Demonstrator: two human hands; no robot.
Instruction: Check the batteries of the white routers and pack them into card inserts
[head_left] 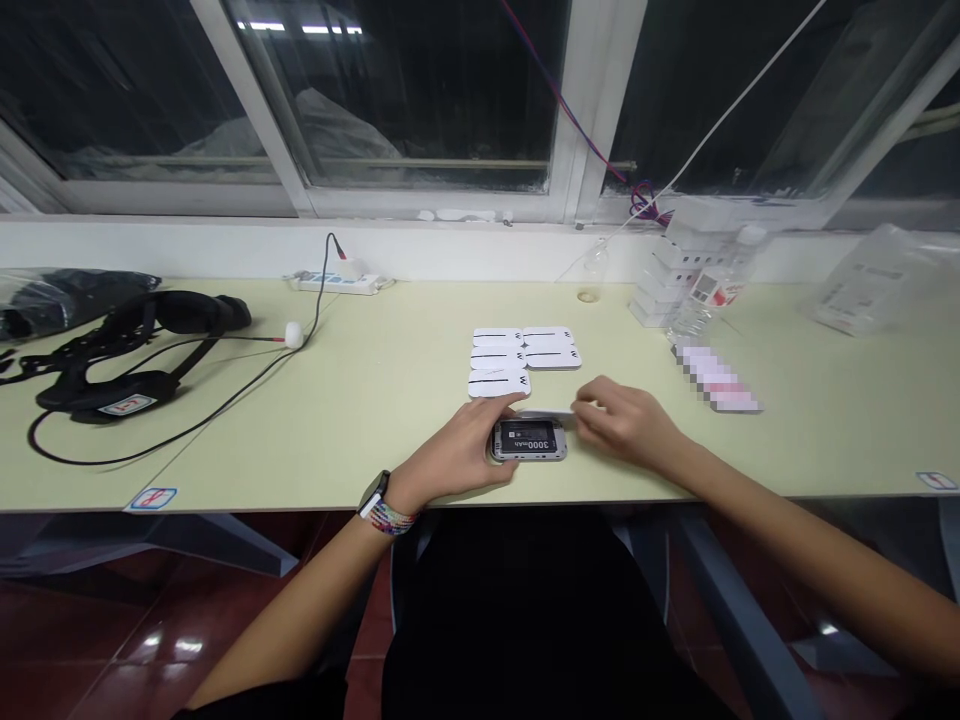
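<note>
A small rounded device [561,452] lies near the table's front edge, its back off and a black battery [528,436] marked 3000mAh exposed inside. My left hand [469,450] grips the device's left end between thumb and fingers. Just above its right far edge, my right hand [616,418] pinches the end of a thin white back cover [551,413], seen almost edge-on. Beyond my hands several white rounded pieces [499,356] lie side by side, each with a black line and a letter on it.
A black headset [142,390] with a cable rests at the left, near a power strip [337,282]. Stacked white boxes [660,280], a clear bottle [709,290], a blurred pinkish packet [716,380] and a plastic bag [862,285] stand at the right.
</note>
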